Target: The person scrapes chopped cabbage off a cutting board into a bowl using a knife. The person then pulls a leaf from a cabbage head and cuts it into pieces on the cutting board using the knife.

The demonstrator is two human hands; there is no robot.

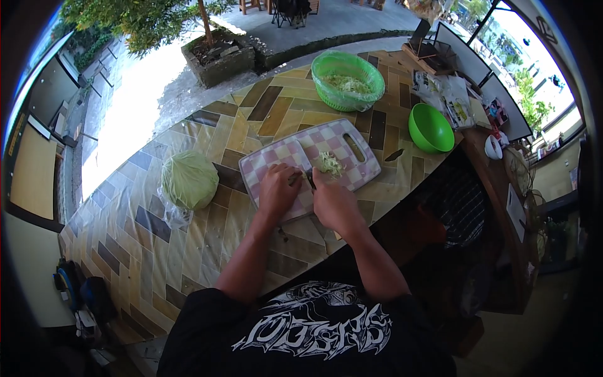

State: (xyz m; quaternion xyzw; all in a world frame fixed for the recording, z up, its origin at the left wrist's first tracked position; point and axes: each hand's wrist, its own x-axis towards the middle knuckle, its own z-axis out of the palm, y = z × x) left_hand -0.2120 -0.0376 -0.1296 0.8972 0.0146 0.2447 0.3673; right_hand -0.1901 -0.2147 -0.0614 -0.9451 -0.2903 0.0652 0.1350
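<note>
A pink-and-white checkered cutting board (pixel 264 161) lies on the table in front of me. My right hand (pixel 334 200) grips a knife (pixel 305 161) by its dark handle, the blade reaching away from me over the board. Just left of the blade, my left hand (pixel 279 190) is closed with curled fingers low on the board; whatever sits under them is hidden. A small heap of shredded cabbage (pixel 329 164) rests right of the blade. Left of the board, a pale green cabbage (pixel 190 180) sits on crumpled clear plastic.
A green basket (pixel 319 93) lined with clear plastic holds more shreds beyond the board. A bright green bowl (pixel 431 128) stands tilted near the table's right edge, beside plastic packets (pixel 449 103). Clear sheeting covers the wood-patterned table (pixel 141 251).
</note>
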